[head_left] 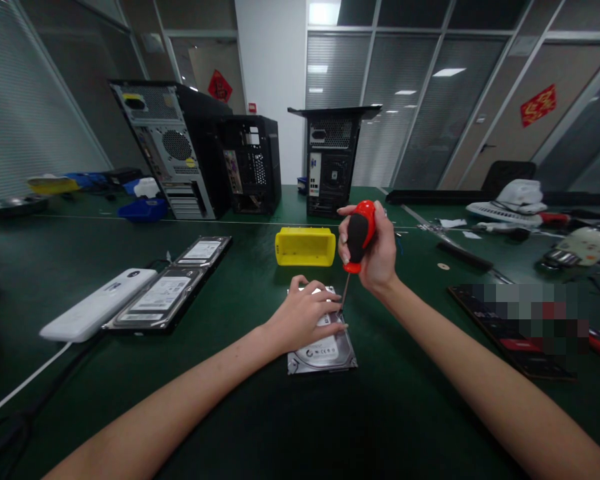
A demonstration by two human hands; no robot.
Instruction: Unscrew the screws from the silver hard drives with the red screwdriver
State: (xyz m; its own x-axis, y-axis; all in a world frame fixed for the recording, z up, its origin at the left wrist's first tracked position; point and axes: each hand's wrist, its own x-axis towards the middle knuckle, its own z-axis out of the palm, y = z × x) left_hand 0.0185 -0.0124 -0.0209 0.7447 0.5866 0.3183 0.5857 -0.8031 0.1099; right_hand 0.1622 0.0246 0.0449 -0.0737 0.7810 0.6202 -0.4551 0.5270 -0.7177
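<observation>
A silver hard drive with a white label lies flat on the table in front of me. My left hand rests across its upper part, fingers spread over the label and reaching the right edge. In my right hand is a screwdriver with a red and black handle, the fingers wrapped round it. Its thin shaft points down, slightly tilted, and its tip meets the drive's right edge by my left fingertips. Whether the tip sits in a screw is too small to tell. Behind the drive stands a yellow plastic bin.
Two more hard drives lie at left beside a white power bank with a cable. Computer cases stand at the back, another black case right of them. A dark flat panel, partly blurred out, lies at right near scattered parts.
</observation>
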